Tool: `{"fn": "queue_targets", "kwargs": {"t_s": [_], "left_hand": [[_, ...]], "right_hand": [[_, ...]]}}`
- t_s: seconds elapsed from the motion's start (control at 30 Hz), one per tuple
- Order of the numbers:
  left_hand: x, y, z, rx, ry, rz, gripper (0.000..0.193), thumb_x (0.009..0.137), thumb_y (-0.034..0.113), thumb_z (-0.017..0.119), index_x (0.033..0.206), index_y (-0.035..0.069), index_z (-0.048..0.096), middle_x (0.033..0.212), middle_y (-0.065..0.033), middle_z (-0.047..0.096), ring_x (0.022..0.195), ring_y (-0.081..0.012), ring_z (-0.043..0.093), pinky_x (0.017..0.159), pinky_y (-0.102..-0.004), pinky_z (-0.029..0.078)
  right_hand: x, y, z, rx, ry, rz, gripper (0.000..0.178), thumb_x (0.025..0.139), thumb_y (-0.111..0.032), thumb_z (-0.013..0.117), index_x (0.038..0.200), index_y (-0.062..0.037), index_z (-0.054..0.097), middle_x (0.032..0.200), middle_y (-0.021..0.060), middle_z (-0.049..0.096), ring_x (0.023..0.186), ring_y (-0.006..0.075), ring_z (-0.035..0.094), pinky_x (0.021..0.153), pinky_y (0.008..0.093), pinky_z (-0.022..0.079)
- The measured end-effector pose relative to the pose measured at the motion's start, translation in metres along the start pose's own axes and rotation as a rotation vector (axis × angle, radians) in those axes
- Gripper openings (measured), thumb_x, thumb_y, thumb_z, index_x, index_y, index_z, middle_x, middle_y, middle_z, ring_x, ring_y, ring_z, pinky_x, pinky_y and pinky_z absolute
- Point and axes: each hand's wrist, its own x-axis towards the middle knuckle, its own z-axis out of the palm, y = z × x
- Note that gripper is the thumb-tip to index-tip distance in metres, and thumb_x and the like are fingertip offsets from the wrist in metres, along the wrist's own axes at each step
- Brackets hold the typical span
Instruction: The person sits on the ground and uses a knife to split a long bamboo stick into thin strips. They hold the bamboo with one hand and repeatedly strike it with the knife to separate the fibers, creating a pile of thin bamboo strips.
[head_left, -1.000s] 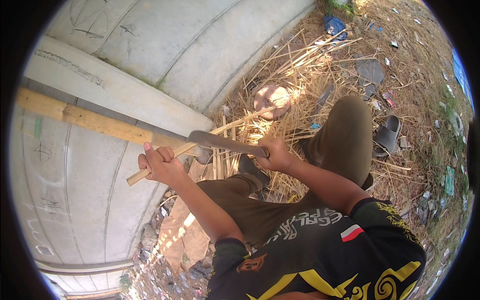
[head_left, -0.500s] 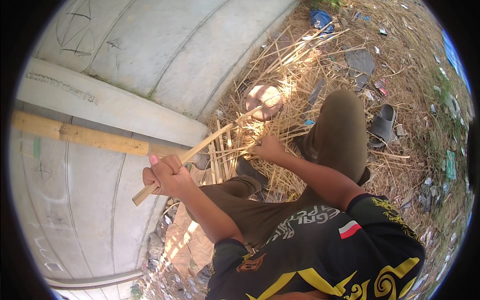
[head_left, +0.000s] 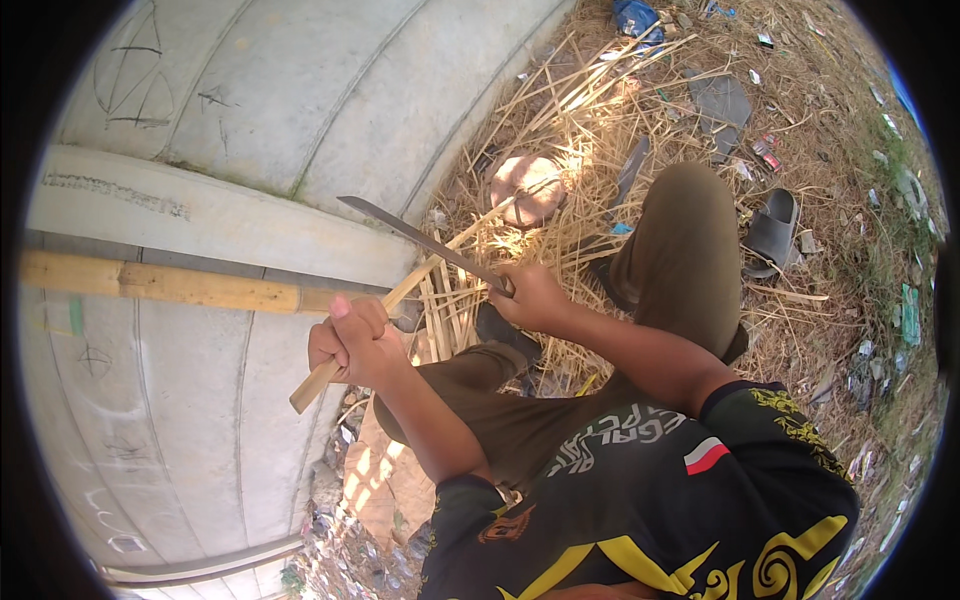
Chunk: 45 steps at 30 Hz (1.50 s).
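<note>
Bamboo strip in tightly curled left fingers, machete in curled right fingers.

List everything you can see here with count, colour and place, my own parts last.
Held strip: one, pale yellow, centre
Knife: one, dark, centre
Round block: one, pinkish brown, upper centre
Wall: one, grey, left
Pole: one, yellow, along the wall
Loose strips: many, yellow, around the block
Sandal: one, dark grey, right
Flat piece: one, grey, upper right
Plastic: one, blue, top
Sheet: one, brown, lower left
Litter: many, mixed colours, right
Shirt: one, black and yellow, bottom
Trousers: one pair, brown, centre
Left hand: one, holding strip
Right hand: one, holding knife
</note>
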Motion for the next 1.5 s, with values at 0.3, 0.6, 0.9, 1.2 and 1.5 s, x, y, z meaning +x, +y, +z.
{"fn": "queue_targets", "kwargs": {"t_s": [0.3,0.6,0.9,1.2,1.5], "left_hand": [[0.016,-0.017,-0.014,0.013,0.165,-0.029,0.055,0.092,-0.004,0.057,0.062,0.018,0.015,0.047,0.0063,0.016,0.04,-0.0054,0.011,0.041,-0.0275,0.008],[0.026,-0.021,-0.036,0.008,0.192,-0.06,0.054,0.092,-0.003,0.058,0.063,0.018,0.017,0.047,0.006,0.017,0.041,-0.006,0.013,0.042,-0.0275,0.011],[0.021,-0.022,-0.038,0.027,0.185,-0.074,0.053,0.092,-0.004,0.058,0.063,0.017,0.018,0.047,0.0052,0.018,0.041,-0.0062,0.013,0.042,-0.0277,0.011],[0.006,-0.018,0.006,0.02,0.035,-0.084,0.055,0.092,-0.006,0.054,0.061,0.019,0.016,0.047,0.0066,0.016,0.041,-0.0051,0.01,0.042,-0.027,0.01],[0.003,-0.018,-0.005,0.006,0.006,-0.048,0.053,0.092,-0.006,0.057,0.062,0.016,0.02,0.045,0.0049,0.024,0.041,-0.0045,0.014,0.041,-0.0279,0.012]], "right_hand": [[0.009,0.084,0.028,-0.017,-0.061,0.602,0.034,0.077,-0.027,0.064,0.081,0.0068,0.068,0.066,0.0219,0.065,0.063,0.0359,0.067,0.064,0.0457,0.053],[0.006,0.022,0.004,0.004,-0.018,0.012,0.032,0.077,-0.027,0.068,0.094,0.0007,0.069,0.065,0.0209,0.063,0.064,0.0386,0.066,0.063,0.0448,0.052],[0.021,0.068,0.026,-0.09,-0.155,0.549,0.038,0.077,-0.03,0.066,0.084,0.0075,0.069,0.074,0.0249,0.066,0.071,0.0366,0.068,0.066,0.044,0.053],[0.019,0.056,0.011,0.847,-0.202,0.985,0.025,0.081,-0.019,0.064,0.071,0.0031,0.056,0.059,0.0101,0.055,0.049,0.0196,0.056,0.05,0.038,0.047],[0.017,0.022,-0.004,0.207,-0.03,0.11,0.025,0.082,-0.024,0.065,0.081,0.0007,0.063,0.059,0.0143,0.059,0.05,0.0257,0.057,0.053,0.0399,0.045]]}}
